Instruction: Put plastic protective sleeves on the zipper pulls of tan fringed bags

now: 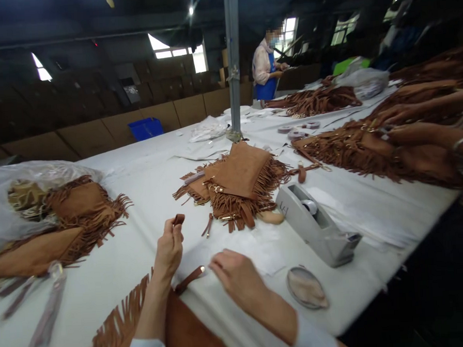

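Observation:
My left hand (169, 250) pinches a small folded brown leather strap (179, 218) between thumb and fingertips, above the white table. To its right is my right hand (237, 277), fingers drawn together; what they hold, if anything, is too small to make out. Just left of those fingertips, a short brown tab (189, 279) with a shiny metal end sticks out from a brown fringed suede bag (193, 333). That bag lies under my left forearm at the table's near edge. Beyond my hands, more fringed suede bags (250, 167) lie stacked, with a small tassel (208, 224) beside them.
A grey tape dispenser (315, 226) and a round dish (307, 287) stand to the right. Plastic-wrapped bags (78, 207) lie left, near a wrapped strap (48, 307). A metal post (233, 64) rises behind. Another person's hands (415, 127) work at right; a person in a blue apron (265, 71) stands farther back.

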`<state>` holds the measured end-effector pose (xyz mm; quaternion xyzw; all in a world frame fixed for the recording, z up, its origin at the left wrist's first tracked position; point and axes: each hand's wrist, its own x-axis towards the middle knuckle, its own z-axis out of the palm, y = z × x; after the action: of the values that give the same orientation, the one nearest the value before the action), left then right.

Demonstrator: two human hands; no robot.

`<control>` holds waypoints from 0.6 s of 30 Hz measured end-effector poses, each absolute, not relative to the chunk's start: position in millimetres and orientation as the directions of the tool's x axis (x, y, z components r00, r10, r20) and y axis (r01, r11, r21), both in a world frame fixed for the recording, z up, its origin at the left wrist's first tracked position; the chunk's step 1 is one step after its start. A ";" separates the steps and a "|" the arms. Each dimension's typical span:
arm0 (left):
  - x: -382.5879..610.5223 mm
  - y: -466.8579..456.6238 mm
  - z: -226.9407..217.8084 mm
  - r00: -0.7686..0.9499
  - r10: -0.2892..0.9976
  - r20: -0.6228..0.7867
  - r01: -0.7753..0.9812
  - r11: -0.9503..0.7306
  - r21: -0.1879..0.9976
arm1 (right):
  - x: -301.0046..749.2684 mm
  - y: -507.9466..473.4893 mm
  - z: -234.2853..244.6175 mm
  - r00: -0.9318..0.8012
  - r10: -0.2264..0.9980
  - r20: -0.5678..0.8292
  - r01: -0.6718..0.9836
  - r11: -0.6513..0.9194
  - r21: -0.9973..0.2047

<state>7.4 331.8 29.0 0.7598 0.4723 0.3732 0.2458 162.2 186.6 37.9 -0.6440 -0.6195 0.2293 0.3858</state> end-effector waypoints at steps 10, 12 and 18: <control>-1.8 326.1 26.5 0.098 0.983 0.152 -0.096 -0.143 0.985 | 285.4 67.0 5.2 0.203 0.965 0.166 0.942 -0.146 -0.303; -4.4 322.7 27.6 0.071 0.993 0.096 -0.178 -0.082 0.981 | 287.7 68.9 -3.3 0.133 0.968 0.215 0.963 -0.076 -0.257; -8.1 319.7 27.5 0.083 0.996 0.043 -0.283 -0.018 0.959 | 303.7 64.6 26.1 0.055 0.955 0.290 0.971 0.017 -0.240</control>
<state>-8.1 319.7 27.5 0.4530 0.3934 0.5511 0.5800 303.7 64.6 26.1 -0.7008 -0.6871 -0.0201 0.1907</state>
